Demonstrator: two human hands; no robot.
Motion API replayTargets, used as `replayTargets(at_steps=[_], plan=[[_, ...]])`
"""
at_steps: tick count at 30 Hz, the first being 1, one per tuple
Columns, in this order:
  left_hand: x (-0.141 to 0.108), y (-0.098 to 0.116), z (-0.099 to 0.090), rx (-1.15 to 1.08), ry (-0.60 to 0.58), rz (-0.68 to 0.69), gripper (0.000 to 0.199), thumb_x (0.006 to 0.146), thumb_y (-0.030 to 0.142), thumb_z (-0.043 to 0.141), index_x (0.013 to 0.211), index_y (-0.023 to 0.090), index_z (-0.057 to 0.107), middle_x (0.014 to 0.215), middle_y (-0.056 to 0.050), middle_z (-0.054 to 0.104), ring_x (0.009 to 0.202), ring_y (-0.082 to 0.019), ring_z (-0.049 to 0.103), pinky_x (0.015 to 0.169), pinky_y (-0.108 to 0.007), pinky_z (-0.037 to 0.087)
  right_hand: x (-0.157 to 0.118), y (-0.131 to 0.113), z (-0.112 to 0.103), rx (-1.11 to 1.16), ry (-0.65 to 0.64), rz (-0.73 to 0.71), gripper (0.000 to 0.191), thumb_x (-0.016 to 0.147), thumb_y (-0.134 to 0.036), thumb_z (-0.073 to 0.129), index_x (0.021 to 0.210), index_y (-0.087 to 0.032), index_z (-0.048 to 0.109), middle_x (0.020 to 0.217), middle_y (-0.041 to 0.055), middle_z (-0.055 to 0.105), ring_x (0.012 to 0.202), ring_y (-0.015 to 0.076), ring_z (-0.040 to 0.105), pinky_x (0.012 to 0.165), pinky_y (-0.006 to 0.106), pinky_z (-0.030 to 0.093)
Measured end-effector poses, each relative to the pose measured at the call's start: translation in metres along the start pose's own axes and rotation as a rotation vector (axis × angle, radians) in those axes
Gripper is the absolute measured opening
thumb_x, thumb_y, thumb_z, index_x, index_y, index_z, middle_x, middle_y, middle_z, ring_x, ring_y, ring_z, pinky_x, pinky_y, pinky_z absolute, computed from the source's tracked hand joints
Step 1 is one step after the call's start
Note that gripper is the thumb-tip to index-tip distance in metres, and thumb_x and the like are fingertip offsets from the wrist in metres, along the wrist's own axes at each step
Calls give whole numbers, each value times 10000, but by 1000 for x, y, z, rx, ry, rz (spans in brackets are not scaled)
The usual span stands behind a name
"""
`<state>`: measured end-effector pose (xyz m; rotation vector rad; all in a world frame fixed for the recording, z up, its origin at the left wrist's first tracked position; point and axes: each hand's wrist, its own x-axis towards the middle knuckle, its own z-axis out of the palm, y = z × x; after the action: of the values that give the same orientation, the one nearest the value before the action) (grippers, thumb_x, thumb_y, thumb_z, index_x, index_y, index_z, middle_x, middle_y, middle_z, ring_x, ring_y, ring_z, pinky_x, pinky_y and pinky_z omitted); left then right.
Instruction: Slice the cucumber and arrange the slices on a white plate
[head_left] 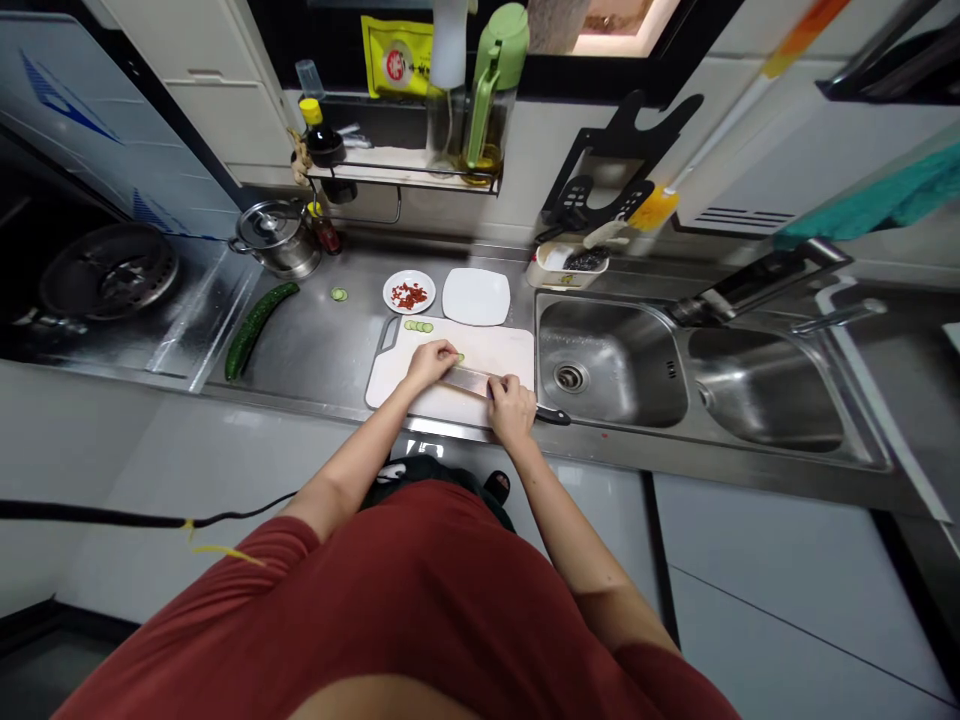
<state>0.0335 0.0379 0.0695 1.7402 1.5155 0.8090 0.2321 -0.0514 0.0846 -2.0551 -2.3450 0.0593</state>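
Observation:
A white cutting board lies on the steel counter just in front of me. My left hand is closed over the board, its fingertips pinched at a small cucumber slice. My right hand is closed around the knife near where blade and handle meet. The knife blade lies low over the board, pointing left, and its black handle sticks out to the right past the hand. Several cucumber slices rest in an overlapping row at the board's far left.
Behind the board stand a plate of chopped red pieces and a white square plate. Left are a whole cucumber, more slices and a lidded pot. A double sink adjoins the board's right side.

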Motion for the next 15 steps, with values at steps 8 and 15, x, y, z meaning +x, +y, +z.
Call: replayTargets(at_steps=[8, 15], plan=[[42, -47, -7, 4, 283, -362, 178, 687, 314, 706, 809, 185, 689, 768, -28, 687, 703, -155, 610, 694, -275, 455, -3, 12, 11, 8, -24, 84, 361, 907, -233, 430, 1247, -227, 550, 1102, 97, 492, 861, 195, 473, 761, 306, 286], [65, -50, -7, 169, 280, -346, 115, 725, 243, 649, 822, 197, 689, 812, -42, 701, 768, -182, 617, 739, -295, 438, -5, 13, 13, 47, -11, 123, 350, 891, -237, 470, 1226, -221, 569, 1085, 93, 510, 869, 194, 491, 772, 300, 295]])
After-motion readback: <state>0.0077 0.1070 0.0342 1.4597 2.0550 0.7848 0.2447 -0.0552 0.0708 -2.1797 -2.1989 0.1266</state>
